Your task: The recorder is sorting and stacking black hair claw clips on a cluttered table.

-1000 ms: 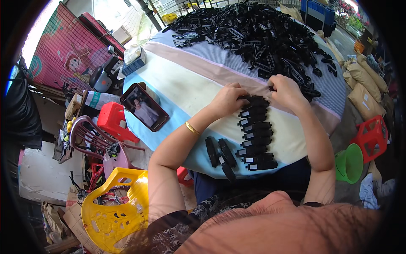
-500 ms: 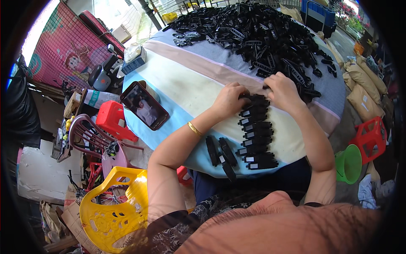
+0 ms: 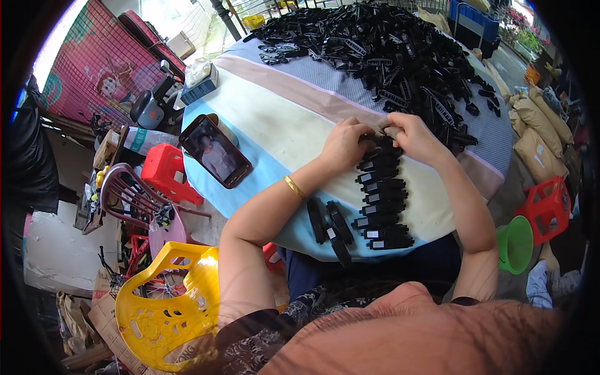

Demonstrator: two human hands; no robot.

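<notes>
Several narrow black plastic parts (image 3: 383, 195) lie side by side in a row in front of me, some with small white labels on their left ends. At the row's far end my left hand (image 3: 345, 145) has its fingers curled and closed on a black plastic part. My right hand (image 3: 417, 139) is close beside it, thumb and fingers pinched together by the same end. What the right fingertips hold is mostly hidden. To the left of the row, several loose black parts (image 3: 337, 228) lie near the table edge.
A large heap of black parts (image 3: 375, 56) covers the far side of the cloth-covered table (image 3: 275, 119). A phone (image 3: 215, 152) leans on a support at left, with a tissue box (image 3: 200, 84) beyond. Around stand a yellow chair (image 3: 147, 312), red stools (image 3: 169, 172) and a green bucket (image 3: 515, 244).
My right hand has shifted slightly left and nearer, its fingertips now closer to my left hand. The left hand stays at the row's far end. The view has tilted a little.
</notes>
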